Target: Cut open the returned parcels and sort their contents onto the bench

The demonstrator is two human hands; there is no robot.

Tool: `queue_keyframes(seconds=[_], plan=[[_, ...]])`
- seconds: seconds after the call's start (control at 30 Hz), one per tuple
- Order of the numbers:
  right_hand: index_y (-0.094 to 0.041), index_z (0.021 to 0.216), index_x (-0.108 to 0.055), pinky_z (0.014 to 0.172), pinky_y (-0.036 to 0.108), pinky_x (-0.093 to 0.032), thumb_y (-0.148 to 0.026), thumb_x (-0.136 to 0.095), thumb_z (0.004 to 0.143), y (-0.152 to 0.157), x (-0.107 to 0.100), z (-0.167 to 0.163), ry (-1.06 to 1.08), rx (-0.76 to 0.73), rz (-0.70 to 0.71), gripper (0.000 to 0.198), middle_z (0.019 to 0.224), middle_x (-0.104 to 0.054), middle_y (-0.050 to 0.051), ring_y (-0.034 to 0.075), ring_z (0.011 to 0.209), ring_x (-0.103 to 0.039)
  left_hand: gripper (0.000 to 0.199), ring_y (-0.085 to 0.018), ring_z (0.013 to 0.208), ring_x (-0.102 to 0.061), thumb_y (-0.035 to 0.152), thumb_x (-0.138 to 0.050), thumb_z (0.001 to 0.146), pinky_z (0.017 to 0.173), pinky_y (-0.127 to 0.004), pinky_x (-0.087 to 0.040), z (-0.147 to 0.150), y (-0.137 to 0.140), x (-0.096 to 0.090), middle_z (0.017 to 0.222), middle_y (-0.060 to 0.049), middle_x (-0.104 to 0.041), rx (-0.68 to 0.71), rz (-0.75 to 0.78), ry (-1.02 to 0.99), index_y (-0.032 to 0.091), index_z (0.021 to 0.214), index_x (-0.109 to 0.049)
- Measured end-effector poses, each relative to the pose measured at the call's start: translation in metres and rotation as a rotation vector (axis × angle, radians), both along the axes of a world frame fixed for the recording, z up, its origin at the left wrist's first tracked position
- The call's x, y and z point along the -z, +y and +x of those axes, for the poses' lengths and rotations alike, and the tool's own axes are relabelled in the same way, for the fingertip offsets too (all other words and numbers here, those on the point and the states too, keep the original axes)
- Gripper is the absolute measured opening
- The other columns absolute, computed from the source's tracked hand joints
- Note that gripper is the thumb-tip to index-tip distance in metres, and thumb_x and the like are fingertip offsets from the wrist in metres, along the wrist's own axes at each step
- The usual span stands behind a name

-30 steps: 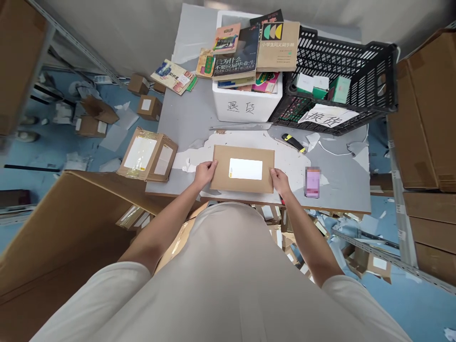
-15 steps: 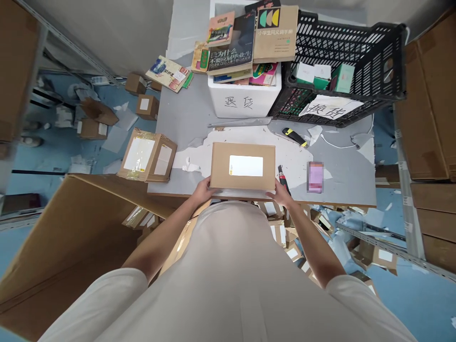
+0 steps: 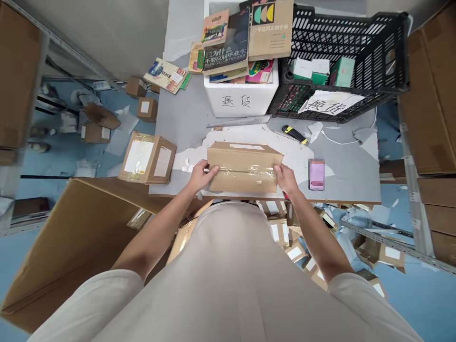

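Box (image 3: 244, 183): between the two hands, above or on the near part of the table (image 3: 352, 168), tilted with a taped side toward the person; whether its lower edge touches the table cannot be told.
Left hand (image 3: 202, 176): grasps the box's left end, thumb on the taped side, other fingers partly hidden around the end.
Right hand (image 3: 286, 179): grasps the right end, thumb at the corner of that side, other fingers partly hidden.
Tape (image 3: 254, 168): runs across the box from one thumb toward the other.
Label (image 3: 247, 147): white, on the adjoining side, beyond the thumbs.
Phone (image 3: 317, 175): on the table, to the right of the right hand.
Knife (image 3: 295, 135): yellow and black, beyond the right hand.
Second box (image 3: 138, 156): left of the left hand, well apart from its fingers.
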State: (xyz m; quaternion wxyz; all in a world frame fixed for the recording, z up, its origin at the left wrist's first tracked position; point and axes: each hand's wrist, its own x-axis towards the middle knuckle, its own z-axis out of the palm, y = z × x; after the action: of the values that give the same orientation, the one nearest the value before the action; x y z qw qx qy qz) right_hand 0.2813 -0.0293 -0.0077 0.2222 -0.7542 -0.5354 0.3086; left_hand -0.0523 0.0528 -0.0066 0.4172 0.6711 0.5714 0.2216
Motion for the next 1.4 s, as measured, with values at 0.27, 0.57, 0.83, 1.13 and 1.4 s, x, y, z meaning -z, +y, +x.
queue_keyframes(seconds=[0.27,0.57,0.83,1.13,1.4], plan=[[-0.016,0.089,-0.066,0.074,0.033,-0.045,-0.073,-0.017,0.088,0.036,0.015,0.002,0.154,0.075,-0.039,0.076,0.080,-0.067,0.009,0.022,0.078,-0.059,0.044,-0.017,0.074,-0.055,0.057,-0.048,0.084,0.068,-0.028,-0.044,0.018,0.022,0.012,0.076,-0.004,-0.060,-0.213,-0.112,0.069,0.017,0.076,-0.063],[-0.019,0.140,-0.037,0.093,0.048,-0.044,-0.049,-0.074,0.068,-0.040,0.074,0.029,-0.389,0.138,-0.500,0.086,0.129,-0.049,0.019,0.037,0.119,-0.050,0.050,-0.023,0.086,-0.060,0.058,-0.046,0.086,0.085,-0.037,-0.047,0.026,0.037,0.013,0.097,-0.012,-0.064,-0.258,0.033,0.220,0.014,0.099,-0.068],[-0.013,0.146,-0.029,0.095,0.047,-0.045,-0.020,-0.040,0.088,-0.038,0.053,0.049,-0.262,0.187,-0.330,0.060,0.123,-0.054,0.020,0.031,0.113,-0.055,0.067,-0.034,0.135,-0.037,0.054,-0.054,0.086,0.111,-0.052,-0.029,0.025,0.001,0.004,0.142,-0.021,-0.042,-0.004,0.418,0.260,0.015,0.139,-0.044],[-0.032,0.151,-0.026,0.088,0.034,-0.047,-0.024,-0.036,0.096,0.072,-0.070,-0.031,-0.219,-0.801,0.094,0.056,0.132,-0.057,0.008,0.024,0.111,-0.058,0.046,-0.030,0.134,-0.045,0.042,-0.046,0.093,0.109,-0.051,-0.035,0.032,-0.019,0.015,0.135,-0.016,-0.057,0.392,0.471,0.267,0.020,0.132,-0.055],[-0.040,0.149,-0.028,0.077,0.031,-0.044,-0.014,-0.038,0.095,0.119,-0.076,-0.080,-0.506,-1.133,0.005,0.061,0.133,-0.058,0.006,0.023,0.102,-0.063,0.044,-0.029,0.131,-0.050,0.042,-0.049,0.092,0.107,-0.047,-0.041,0.030,-0.016,0.018,0.131,-0.014,-0.061,0.377,0.511,0.241,0.018,0.127,-0.060]])
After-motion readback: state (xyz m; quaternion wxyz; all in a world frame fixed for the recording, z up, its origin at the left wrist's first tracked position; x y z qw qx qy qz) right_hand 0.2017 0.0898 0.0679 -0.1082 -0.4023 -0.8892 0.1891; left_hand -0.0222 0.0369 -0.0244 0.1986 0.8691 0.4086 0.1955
